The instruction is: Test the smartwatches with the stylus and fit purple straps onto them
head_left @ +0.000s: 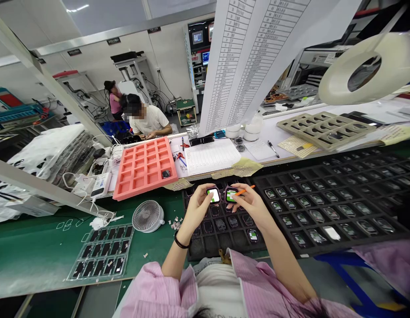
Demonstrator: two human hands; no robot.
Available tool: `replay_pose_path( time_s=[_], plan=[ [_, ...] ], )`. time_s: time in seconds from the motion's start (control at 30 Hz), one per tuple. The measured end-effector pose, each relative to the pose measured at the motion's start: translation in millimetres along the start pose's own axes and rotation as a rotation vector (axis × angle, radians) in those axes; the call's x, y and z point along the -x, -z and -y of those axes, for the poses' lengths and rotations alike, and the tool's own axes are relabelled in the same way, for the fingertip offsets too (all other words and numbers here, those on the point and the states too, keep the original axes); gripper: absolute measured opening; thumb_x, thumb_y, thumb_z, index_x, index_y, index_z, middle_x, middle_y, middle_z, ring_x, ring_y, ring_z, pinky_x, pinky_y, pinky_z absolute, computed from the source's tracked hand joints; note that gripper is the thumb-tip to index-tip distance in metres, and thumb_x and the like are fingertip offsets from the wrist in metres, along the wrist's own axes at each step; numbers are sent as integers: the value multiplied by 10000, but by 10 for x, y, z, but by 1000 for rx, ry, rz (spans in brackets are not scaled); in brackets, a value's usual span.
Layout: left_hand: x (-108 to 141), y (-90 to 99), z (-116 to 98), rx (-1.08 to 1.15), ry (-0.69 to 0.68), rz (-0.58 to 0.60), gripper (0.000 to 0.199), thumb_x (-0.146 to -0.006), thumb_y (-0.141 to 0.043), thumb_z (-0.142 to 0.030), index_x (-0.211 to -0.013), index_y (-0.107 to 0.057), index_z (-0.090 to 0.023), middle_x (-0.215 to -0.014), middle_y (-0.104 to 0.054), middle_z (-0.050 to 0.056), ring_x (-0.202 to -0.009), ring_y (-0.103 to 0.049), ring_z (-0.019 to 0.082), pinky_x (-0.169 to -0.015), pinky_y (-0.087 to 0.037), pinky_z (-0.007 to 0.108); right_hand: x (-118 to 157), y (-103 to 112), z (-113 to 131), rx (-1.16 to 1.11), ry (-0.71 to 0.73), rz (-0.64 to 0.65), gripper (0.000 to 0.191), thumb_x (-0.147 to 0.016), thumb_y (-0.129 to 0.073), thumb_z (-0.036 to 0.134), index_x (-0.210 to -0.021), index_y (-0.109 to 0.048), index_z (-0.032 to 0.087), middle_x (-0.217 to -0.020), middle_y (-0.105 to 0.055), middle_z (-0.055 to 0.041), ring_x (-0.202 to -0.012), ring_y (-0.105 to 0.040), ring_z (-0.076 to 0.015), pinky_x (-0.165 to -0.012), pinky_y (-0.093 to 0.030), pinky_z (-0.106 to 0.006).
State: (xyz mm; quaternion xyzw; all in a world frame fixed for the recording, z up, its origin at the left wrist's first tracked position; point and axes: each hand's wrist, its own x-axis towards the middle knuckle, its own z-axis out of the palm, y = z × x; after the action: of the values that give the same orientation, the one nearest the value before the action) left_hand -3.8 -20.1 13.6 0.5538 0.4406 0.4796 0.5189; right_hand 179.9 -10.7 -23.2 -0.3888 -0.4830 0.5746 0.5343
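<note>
Smartwatch bodies (213, 195) are being pinched lightly by their edges, one in the left hand (198, 211) and a second body (231, 194) in the right hand (250, 205), which is also gripping an orange pen (245, 190). Light, stiff and glass-faced, they are best taken by the rims, and they are hovering over a black compartmented tray (191, 251) on the green desk (158, 207).

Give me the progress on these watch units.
Looks done: the right tray is nearly full of units with lit screens. In hand: the left hand and right hand each hold a lit unit, the right with an orange pen. Remaining: dark units in the near tray.
</note>
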Motion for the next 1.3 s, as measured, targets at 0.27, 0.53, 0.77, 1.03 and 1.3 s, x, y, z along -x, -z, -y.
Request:
replay_pose_path(
  time_s=[0.27, 0.53, 0.77, 1.03, 1.3],
  plan=[
    [9, -44, -41, -52, 12, -25, 295, -857, -562, -445, -973, -616, -180, -919, -639, 57, -811, -572, 155, -638, -454, 238, 15, -32, 38, -39, -17, -17, 399, -724, -743, 386, -1045, -578, 216, -824, -628, -14, -553, -666, -166, -442, -506, -267],
    [28, -27, 1, -58, -29, 81, 339, -832, -624, -373, -1101, -559, -178, -1100, -609, 84, -864, -586, 149, -706, -485, 249, 21, -40, 96, -64, -52, -37, 344, -771, -684, 433, -1013, -589, 209, -729, -628, 5, -524, -660, -167, -456, -497, -273],
    [24, -11, 51, -65, -17, 80, 408, -804, -661, -384, -1137, -536, -183, -1090, -602, 78, -810, -585, 131, -690, -483, 238, 17, -38, 101, -39, -53, -56, 310, -799, -642, 454, -970, -593, 201, -662, -622, 13, -486, -637, -158, -440, -494, -277],
    [2, -4, 9, -43, 17, 22, 398, -866, -526, -501, -1085, -587, -174, -852, -591, 20, -484, -371, 37, -415, -304, 182, 28, -42, 86, -58, -41, 50, 405, -743, -717, 376, -1088, -550, 246, -931, -617, -36, -659, -686, -179, -457, -524, -259],
    [15, -7, 3, 4, -11, 44, 404, -830, -597, -456, -1121, -550, -180, -1000, -594, 61, -624, -452, 68, -476, -358, 169, 19, -38, 68, -55, -21, 65, 430, -729, -735, 349, -1099, -537, 252, -1016, -611, -57, -659, -681, -172, -462, -523, -258]
  ],
)
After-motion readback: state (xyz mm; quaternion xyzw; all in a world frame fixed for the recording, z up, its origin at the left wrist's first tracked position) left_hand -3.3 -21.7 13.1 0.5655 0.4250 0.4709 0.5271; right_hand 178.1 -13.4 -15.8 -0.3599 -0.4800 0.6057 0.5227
